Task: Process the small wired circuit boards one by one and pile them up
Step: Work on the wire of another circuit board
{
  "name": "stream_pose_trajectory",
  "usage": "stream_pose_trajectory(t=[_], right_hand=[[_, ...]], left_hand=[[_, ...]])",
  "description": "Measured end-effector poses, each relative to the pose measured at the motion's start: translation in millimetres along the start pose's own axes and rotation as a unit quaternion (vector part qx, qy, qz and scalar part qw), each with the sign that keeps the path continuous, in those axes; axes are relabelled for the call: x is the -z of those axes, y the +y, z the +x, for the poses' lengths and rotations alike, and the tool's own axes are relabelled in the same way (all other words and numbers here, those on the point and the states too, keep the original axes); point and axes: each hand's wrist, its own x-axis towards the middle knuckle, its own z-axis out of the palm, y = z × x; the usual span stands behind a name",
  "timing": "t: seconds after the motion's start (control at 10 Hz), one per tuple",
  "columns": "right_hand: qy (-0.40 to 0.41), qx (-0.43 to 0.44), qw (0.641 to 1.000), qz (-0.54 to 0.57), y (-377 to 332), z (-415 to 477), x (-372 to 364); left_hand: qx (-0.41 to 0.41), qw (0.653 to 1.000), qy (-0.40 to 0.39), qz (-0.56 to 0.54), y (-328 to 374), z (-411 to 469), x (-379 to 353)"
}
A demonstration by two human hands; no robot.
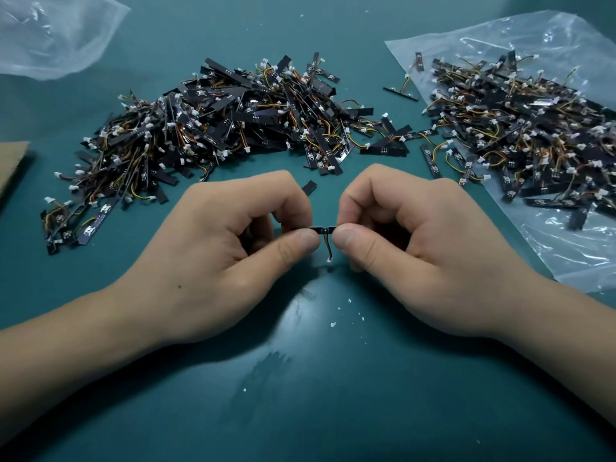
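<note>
You hold one board [322, 230] between your two hands, just above the table [333, 411] and close in front of you. Your left hand [230, 255] pinches its left end, thumb below and curled fingers above. Your right hand [416, 248] pinches the right end the same way. Only a short black stretch of the board shows between your thumbs. From that stretch a thin wire [325, 249] hangs down, ending in a small white plug just over the table.

Beyond your left hand lies the big pile [216, 128] of boards, black strips tangled with orange and yellow wires and white plugs, spread straight on the table. To your right a second pile [520, 135] lies on a clear bag [566, 255] laid flat. A few strays sit on the table between the two piles, one of them [401, 89] near the bag's far corner. A short black piece [309, 187] lies alone just behind your left fingers.

Another clear bag [50, 31] lies crumpled at the far left corner, and a piece of cardboard [13, 165] shows at the left edge. White crumbs [333, 325] dot the table below your hands.
</note>
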Motion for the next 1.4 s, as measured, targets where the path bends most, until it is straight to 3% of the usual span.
stream_pose_trajectory(t=[0.7,0.9,1.1,1.4], right_hand=[[-0.034,-0.043,0.998,-0.004,-3.2,2.0,0.8],[-0.088,-0.044,0.995,-0.018,-4.4,3.1,2.3],[-0.052,-0.051,0.997,0.012,-5.0,3.6,3.3],[-0.063,-0.043,0.995,-0.069,-9.3,3.7,-2.1]], left_hand=[[0.011,0.996,0.025,-0.080,5.0,-2.5,-3.2],[-0.009,0.999,0.029,-0.032,5.6,-3.6,-1.6],[-0.015,1.000,-0.002,-0.018,6.4,-4.1,2.2],[0.018,1.000,-0.005,0.017,5.4,-4.9,2.8]])
